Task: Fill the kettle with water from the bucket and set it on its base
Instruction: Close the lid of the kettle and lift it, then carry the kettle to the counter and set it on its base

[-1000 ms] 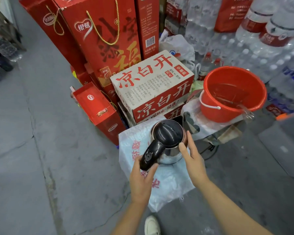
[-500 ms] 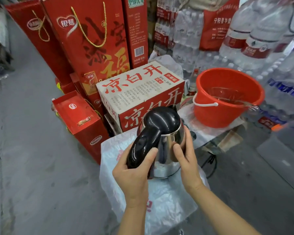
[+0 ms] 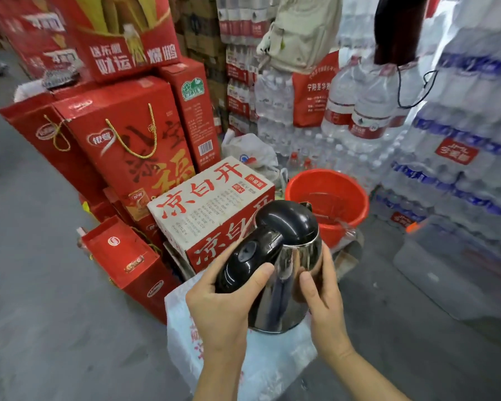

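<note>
A steel kettle [image 3: 287,261] with a black lid and black handle is held up in the air in front of me, lid closed. My left hand [image 3: 223,302] grips its handle. My right hand [image 3: 321,296] presses against the shiny right side of the body. Beyond the kettle, to the right, a red bucket [image 3: 344,186] with water in it stands on a white plastic sheet. A clear ladle lies inside the bucket. The kettle's base is not visible.
A white plastic bag [image 3: 261,363] covers the surface below the kettle. A white and red carton [image 3: 203,204] sits just left of the bucket. Red gift boxes [image 3: 122,146] stack at the left; shrink-wrapped water bottles [image 3: 457,157] tower at the right. Grey concrete floor [image 3: 32,299] lies left.
Both hands have lifted the kettle off the plastic-covered surface and brought it up closer to me. My view has tilted upward, showing more of the stacked goods.
</note>
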Demonstrator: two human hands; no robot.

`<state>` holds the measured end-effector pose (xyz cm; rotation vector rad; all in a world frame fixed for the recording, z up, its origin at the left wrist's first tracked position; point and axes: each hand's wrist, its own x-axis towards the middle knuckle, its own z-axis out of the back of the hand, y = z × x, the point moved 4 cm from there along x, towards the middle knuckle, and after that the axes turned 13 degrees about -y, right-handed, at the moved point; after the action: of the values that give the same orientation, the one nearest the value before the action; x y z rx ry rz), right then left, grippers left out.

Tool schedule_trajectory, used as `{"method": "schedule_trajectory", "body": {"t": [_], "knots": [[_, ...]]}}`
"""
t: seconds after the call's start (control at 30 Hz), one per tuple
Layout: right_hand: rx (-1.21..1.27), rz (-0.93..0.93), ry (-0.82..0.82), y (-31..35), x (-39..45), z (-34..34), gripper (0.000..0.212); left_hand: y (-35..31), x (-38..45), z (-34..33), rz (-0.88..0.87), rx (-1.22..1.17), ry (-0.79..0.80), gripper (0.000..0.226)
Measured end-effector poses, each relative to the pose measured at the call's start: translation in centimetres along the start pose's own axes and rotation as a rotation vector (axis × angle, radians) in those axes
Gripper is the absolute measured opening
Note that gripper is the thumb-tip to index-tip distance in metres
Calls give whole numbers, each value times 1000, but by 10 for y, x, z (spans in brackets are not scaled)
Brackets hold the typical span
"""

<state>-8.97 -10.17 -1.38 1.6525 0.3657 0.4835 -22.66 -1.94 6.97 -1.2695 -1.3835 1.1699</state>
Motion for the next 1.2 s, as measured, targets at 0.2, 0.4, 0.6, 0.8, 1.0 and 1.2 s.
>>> {"method": "schedule_trajectory", "body": {"t": [0.2,0.4,0.6,0.8,1.0,1.2], "knots": [[-87,108,-144,125,22,36,85,-118,-13,-54,14,-47,150,53],[-104,238,-321,229,32,81,81,-210,-41,-114,42,-151,414,50],[124,261,-615,294,23,146,61,-261,-78,-168,89,-266,741,59],[58,302,-931,326,-32,220,45,-266,-149,-204,192,-326,1042,73],[-82,310,-1180,341,-117,300,56,-261,-258,-226,290,-334,1308,84],[-151,321,-1375,354,-214,381,61,-251,-394,-233,433,-306,1600,77]]}}
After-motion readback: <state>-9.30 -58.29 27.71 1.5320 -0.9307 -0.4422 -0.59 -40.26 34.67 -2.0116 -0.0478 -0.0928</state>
